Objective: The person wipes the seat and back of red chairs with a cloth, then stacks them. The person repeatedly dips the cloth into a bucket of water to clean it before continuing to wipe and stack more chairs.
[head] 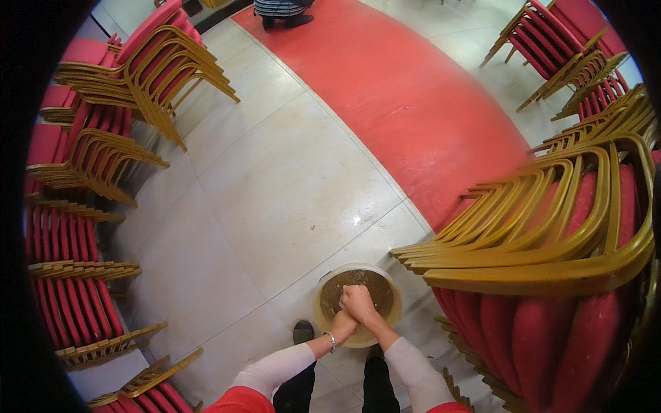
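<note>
A round cream plastic bucket (386,336) stands on the floor at my feet, holding murky brown water (379,289) with froth or bits on its surface. Over its opening, both hands are clenched together. My right hand (359,300) is a fist at the upper side. Just below and against it is my left hand (344,325), with a metal bracelet (331,340) on that wrist. A little pale material, seemingly a cloth (341,302), shows between the fingers; most of it is hidden in the grip.
Stacked red-cushioned chairs (578,222) with gold frames rise close on my right. More chair stacks (150,67) line the left side. A red carpet strip (392,103) crosses the pale tiled floor (268,196). At the far end a person (281,9) crouches, partly visible.
</note>
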The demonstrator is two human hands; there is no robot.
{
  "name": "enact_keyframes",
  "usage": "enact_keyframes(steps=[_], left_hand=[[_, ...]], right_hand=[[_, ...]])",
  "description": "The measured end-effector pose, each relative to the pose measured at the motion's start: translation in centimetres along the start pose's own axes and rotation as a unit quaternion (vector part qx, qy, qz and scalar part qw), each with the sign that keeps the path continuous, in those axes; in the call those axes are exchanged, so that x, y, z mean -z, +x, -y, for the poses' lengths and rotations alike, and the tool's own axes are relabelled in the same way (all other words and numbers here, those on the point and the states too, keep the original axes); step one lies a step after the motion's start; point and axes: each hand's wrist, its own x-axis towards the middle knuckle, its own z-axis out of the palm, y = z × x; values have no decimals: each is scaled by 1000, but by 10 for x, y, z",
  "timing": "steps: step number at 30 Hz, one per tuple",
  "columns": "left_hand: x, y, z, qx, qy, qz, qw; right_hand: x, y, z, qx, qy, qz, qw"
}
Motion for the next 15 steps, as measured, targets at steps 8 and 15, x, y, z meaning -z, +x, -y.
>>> enact_keyframes(steps=[8, 15], left_hand=[[-23, 20, 21, -76, 159, -157, 972], [-10, -20, 9, -117, 166, -202, 958]], right_hand=[[-3, 5, 7, -105, -137, 58, 983], [21, -9, 67, -85, -176, 53, 979]])
